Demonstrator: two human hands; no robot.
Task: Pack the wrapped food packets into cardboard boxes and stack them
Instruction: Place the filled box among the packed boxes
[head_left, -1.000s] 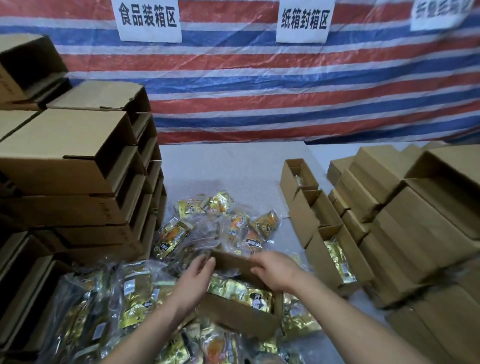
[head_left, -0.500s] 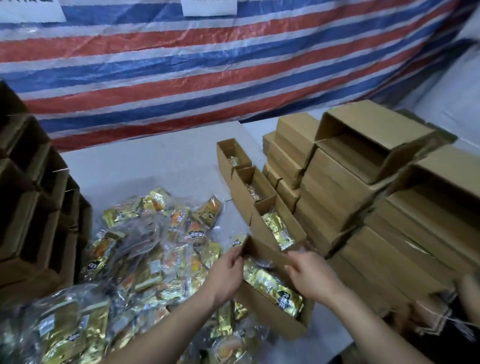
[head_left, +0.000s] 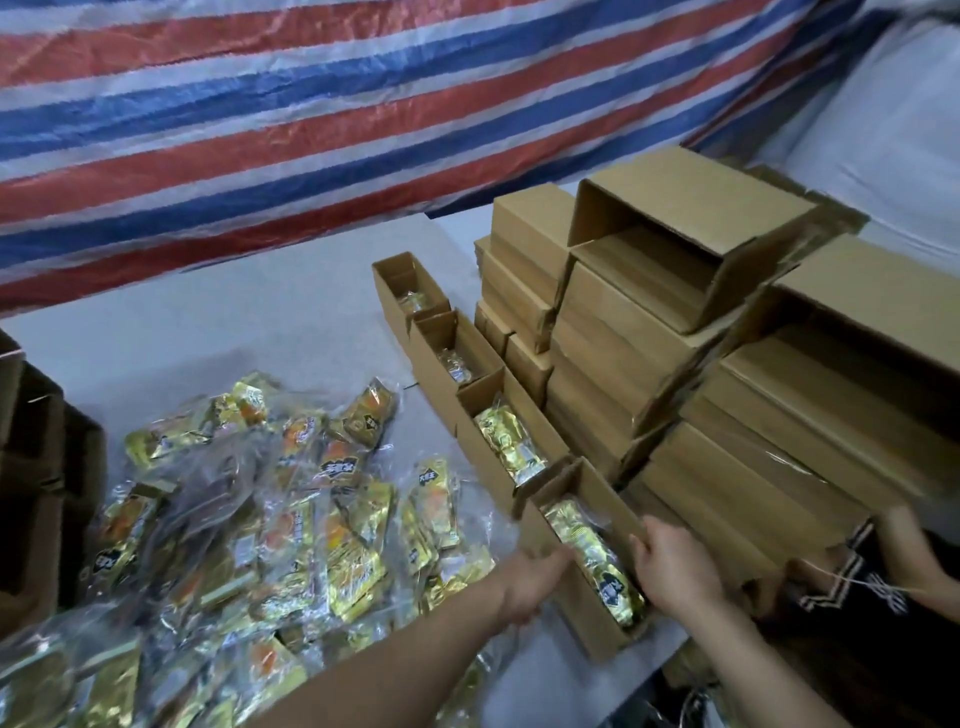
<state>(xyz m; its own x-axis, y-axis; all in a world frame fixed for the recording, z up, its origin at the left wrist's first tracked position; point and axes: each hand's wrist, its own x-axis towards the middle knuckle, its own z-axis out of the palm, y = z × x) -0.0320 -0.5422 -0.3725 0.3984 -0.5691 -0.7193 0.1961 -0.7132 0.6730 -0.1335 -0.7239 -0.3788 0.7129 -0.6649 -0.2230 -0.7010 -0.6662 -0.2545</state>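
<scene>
Both hands are gripping the nearest open box (head_left: 582, 561), the left hand (head_left: 535, 582) on its left wall, the right hand (head_left: 675, 566) on its right, with gold packets (head_left: 597, 561) lying inside. Seemingly it is being lined up behind three filled boxes (head_left: 498, 431) on the worktop (head_left: 234, 322). Next comes fetching more from the loose packet heap (head_left: 249, 509) alongside. Farther right, stacked boxes (head_left: 675, 322) are crowding the row, and another person's hand (head_left: 904, 545) is reaching in there.

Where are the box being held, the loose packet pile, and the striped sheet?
Held box (head_left: 558, 566): head view, its left wall.
Packet pile (head_left: 291, 519): head view, pile's middle.
Striped sheet (head_left: 311, 130): head view, a red stripe.
</scene>
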